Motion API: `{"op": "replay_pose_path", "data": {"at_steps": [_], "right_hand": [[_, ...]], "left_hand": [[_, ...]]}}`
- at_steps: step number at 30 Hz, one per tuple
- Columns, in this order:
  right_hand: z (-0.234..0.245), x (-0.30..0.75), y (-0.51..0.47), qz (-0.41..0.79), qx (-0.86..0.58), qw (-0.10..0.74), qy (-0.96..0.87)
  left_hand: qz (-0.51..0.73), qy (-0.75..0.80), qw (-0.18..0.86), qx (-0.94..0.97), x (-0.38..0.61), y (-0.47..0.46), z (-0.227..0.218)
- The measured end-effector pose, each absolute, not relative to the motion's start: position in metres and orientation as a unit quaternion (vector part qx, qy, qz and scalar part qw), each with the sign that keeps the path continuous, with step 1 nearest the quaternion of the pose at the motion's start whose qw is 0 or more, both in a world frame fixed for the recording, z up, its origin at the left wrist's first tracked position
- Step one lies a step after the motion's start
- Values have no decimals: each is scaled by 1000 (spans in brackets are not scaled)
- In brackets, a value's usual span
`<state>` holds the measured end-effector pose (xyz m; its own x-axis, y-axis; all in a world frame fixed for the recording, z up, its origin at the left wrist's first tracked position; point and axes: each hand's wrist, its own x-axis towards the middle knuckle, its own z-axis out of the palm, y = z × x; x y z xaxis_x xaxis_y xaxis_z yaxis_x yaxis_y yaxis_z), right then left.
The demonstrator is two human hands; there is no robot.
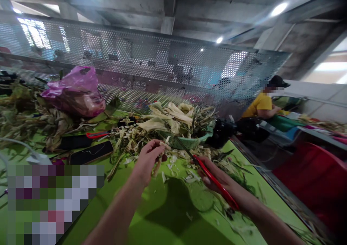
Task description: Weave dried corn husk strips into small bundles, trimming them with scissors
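Observation:
Pinched in my left hand point(151, 158) is a pale strip of dried husk point(165, 146), its ends showing above and below the fingers. My right hand point(214, 176) grips red-handled scissors point(214, 178), whose dark blades point up and left toward a green basin point(187, 142). The blade tips stand a little right of my left hand, apart from the strip. Pale dried husks point(173, 116) are heaped in and over the basin just beyond both hands. Small cut scraps point(172, 163) lie on the green table point(162, 212) below my hands.
Left on the table are a phone point(90, 152), another red-handled tool point(97, 134), dried leaves point(16, 107) and a pink plastic bag point(76, 93). A perforated metal screen point(121, 67) stands behind. At right are a red chair point(311, 183) and a person in yellow point(258, 105).

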<state>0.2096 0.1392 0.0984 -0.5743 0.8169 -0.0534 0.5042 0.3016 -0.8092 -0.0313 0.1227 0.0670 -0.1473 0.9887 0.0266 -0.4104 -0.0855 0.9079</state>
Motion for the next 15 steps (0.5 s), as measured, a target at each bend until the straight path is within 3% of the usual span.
{"op": "replay_pose_path", "data": {"at_steps": [15], "right_hand": [[103,200,138,412,-379,160,-813]], "left_hand": [[608,400,542,421,-28,123,73]]}}
